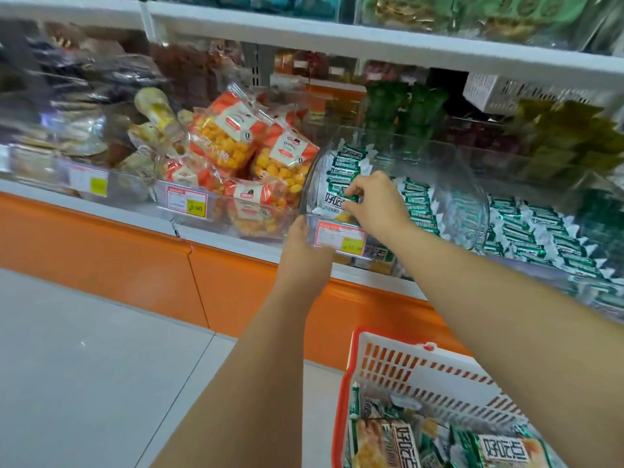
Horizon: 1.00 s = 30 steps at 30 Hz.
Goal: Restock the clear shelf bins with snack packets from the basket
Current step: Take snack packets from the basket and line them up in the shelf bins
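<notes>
Head view: the clear bin [467,211] sits on the middle shelf, its rounded front wall just above a red-and-yellow price label [339,238]. Inside it lie rows of green-and-white snack packets [349,160], stacked on edge toward the left side.

The right hand [374,201] reaches over the bin's front wall. Its fingers are curled and, with the thumb, pinch one green-and-white packet [349,198] among those already in the bin.

The left hand [304,246] is at the bin's lower left front corner, beside the price label. Its thumb lies straight up along that corner, touching the plastic. The other fingers are hidden below the bin, so whether they grip it cannot be told.

The basket [405,369], white with slotted walls and a red rim, is at the lower right, under the right forearm. It holds more packets [499,447] of the same green-and-white kind, some lying flat with their printed faces up.

Left of the clear bin, a neighbouring bin holds orange bags of yellow snacks [236,143] behind another price label [186,204]. To the right, another bin holds further green-and-white packets [540,238]. Below the shelf runs an orange base panel [236,285], meeting a grey tiled floor [84,366].
</notes>
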Each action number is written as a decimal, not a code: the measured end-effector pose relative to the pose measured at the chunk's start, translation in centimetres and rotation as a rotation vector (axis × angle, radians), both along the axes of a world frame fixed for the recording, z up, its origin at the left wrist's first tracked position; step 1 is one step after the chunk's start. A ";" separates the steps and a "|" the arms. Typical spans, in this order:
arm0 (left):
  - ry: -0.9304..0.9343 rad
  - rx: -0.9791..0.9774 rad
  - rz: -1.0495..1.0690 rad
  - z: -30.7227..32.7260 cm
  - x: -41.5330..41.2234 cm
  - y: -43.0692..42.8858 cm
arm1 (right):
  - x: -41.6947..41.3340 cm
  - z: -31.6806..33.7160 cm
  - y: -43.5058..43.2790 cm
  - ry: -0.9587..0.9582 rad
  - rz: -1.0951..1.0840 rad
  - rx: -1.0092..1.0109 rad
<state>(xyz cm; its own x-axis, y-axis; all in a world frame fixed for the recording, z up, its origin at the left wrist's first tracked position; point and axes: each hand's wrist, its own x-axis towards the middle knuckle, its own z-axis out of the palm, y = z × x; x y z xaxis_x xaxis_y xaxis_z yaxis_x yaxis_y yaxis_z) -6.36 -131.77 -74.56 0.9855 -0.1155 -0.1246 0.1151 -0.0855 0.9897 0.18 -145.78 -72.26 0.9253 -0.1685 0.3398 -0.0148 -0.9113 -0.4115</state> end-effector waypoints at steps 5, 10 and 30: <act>-0.059 0.093 0.010 0.8 -1.3 -0.5 | -1.7 0.9 -0.7 0.120 0.042 -0.091; -0.219 0.190 0.216 -0.3 -3.0 -1.9 | -6.4 0.3 -2.1 -0.138 0.123 -0.047; 0.184 0.646 -0.320 -21.3 -11.1 -12.8 | -21.4 -21.5 -16.8 0.598 0.089 0.135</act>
